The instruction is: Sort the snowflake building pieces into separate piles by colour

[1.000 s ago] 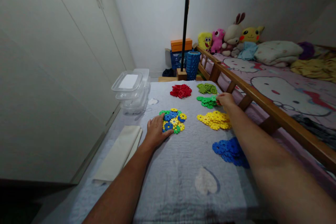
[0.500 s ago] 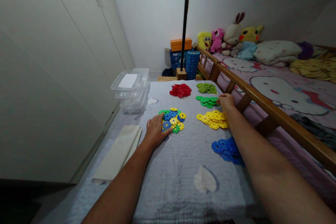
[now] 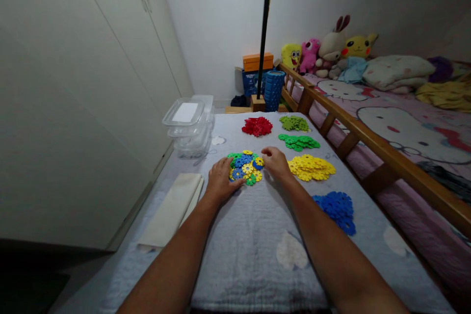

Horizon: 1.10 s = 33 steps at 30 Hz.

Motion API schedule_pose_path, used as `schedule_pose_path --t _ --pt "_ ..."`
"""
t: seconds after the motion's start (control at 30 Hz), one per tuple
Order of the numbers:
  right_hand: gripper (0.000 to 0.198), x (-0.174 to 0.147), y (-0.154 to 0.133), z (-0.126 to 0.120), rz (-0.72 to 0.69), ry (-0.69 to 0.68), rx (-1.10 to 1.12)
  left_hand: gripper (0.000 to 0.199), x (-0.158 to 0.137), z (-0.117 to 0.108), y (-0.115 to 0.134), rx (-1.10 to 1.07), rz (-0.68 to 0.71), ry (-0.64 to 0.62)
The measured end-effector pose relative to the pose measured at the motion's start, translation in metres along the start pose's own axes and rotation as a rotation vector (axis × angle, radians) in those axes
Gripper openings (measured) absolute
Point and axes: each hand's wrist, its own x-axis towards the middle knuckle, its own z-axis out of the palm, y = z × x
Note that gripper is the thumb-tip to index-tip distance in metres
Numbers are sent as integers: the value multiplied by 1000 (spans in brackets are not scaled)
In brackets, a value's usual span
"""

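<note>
The mixed pile of flower-shaped discs (image 3: 246,169) lies on the grey quilt (image 3: 253,235), between the two hands. The left hand (image 3: 220,182) rests flat on the pile's near-left edge, fingers loosely spread and holding nothing. The right hand (image 3: 276,163) touches the pile's right edge with fingers curled; whether it pinches a disc cannot be told. The yellow pile (image 3: 311,168) lies just right of it.

A soft grey blanket (image 3: 253,235) holds everything. A mixed pile (image 3: 246,169) lies in the middle. Red (image 3: 257,126), light green (image 3: 293,123), green (image 3: 299,142), yellow (image 3: 311,167) and blue (image 3: 336,206) piles lie far and right. Clear boxes (image 3: 189,125) and a folded cloth (image 3: 172,208) lie left.
</note>
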Motion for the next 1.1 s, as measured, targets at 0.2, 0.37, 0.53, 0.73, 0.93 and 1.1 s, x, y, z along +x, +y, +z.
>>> schedule_pose_path --t 0.2,0.37,0.53,0.73,0.93,1.1 --pt "45 -12 5 19 -120 -102 -283 63 0 -11 4 40 -32 39" --pt "40 -15 7 18 -109 -112 -321 69 -3 -18 7 122 -174 -60" --pt "32 -18 7 16 -95 -42 -259 79 -5 -21 7 164 -141 -161" --pt "18 -17 3 9 -49 -5 -133 78 -7 -17 4 160 -49 -182" --pt "16 -3 5 -37 -1 47 -7 69 -6 -17 6 145 -77 -167" --pt "18 -5 33 -98 137 103 -38 66 -5 -16 9 138 -74 -149"
